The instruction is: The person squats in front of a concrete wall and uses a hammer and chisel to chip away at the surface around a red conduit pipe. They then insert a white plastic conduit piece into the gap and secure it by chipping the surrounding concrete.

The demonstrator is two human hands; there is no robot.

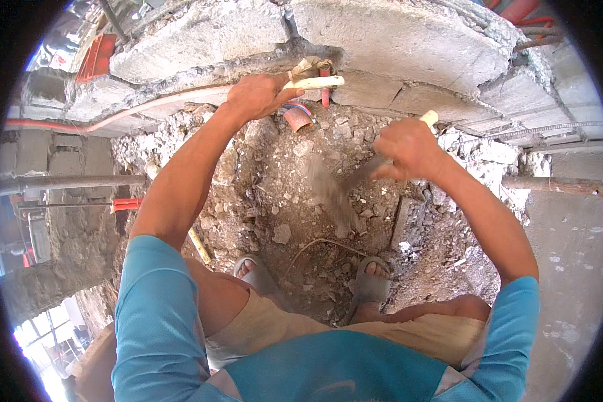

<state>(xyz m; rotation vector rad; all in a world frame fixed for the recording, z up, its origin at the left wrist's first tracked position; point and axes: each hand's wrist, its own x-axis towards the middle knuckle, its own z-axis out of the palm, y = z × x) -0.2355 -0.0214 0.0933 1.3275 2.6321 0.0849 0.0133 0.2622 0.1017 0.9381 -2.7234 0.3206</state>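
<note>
My left hand (pixel 258 97) is closed around a cream-coloured pipe (pixel 321 82) by the block wall, its cut end pointing right. An orange conduit (pixel 157 100) runs along the wall to this hand; whether the two are one piece I cannot tell. Beside the pipe end stands a red tube (pixel 325 94), and just below is a red-brown pipe stub (pixel 298 120) with blue and red wires near it. My right hand (pixel 409 147) grips what looks like a hammer by its handle, whose pale yellow end (pixel 429 118) sticks out. The hammer's head (pixel 331 194) is smeared by motion above the rubble.
Broken rubble (pixel 281 234) covers the ground between my sandalled feet. The concrete block wall (pixel 382 40) spans the far side. Pipes jut in from left (pixel 67 182) and right (pixel 553 185). A red-handled tool (pixel 126 204) and a yellow stick (pixel 199 246) are at left.
</note>
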